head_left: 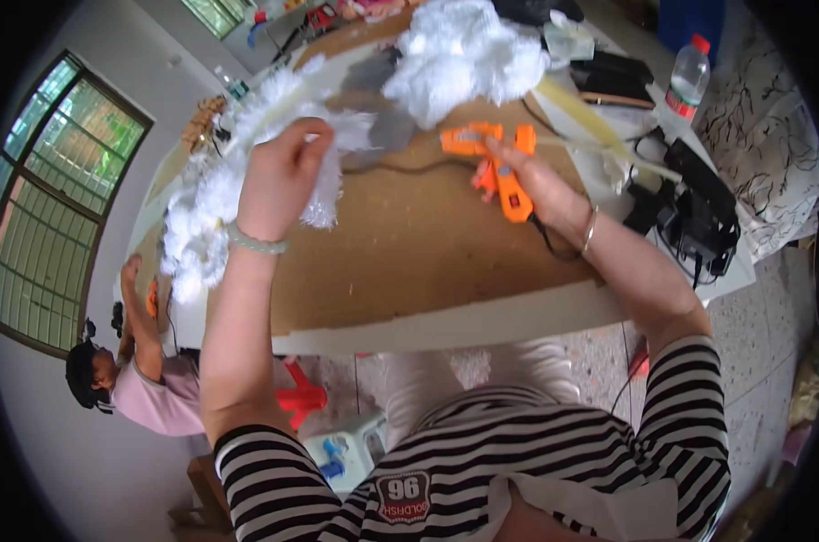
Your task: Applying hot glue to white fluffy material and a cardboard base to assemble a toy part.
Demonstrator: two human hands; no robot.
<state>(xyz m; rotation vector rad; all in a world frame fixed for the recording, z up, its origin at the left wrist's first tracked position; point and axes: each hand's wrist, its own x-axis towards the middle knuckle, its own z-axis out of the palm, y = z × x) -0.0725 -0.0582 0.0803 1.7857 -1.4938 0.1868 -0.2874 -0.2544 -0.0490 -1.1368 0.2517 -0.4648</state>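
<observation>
My right hand (538, 183) grips an orange hot glue gun (512, 191), its nozzle end pointing left over the brown board. Out of the gun's back sticks a long, pale translucent glue stick (613, 152). My left hand (286, 167) is raised over the left half of the board, fingers curled together in a pinch. What they pinch, if anything, is hidden. Behind and beside that hand is a piece of white shiny fringe (322, 206); whether the fingers hold it I cannot tell. A large heap of white fluffy fringe (464, 59) lies at the far middle.
More white fringe tufts (195, 230) run along the table's left side. The brown board (409, 262) covers much of the white table. Black power adapters (694, 194) and cables lie right, near a red-capped bottle (689, 81). Another person (152, 388) is at the left.
</observation>
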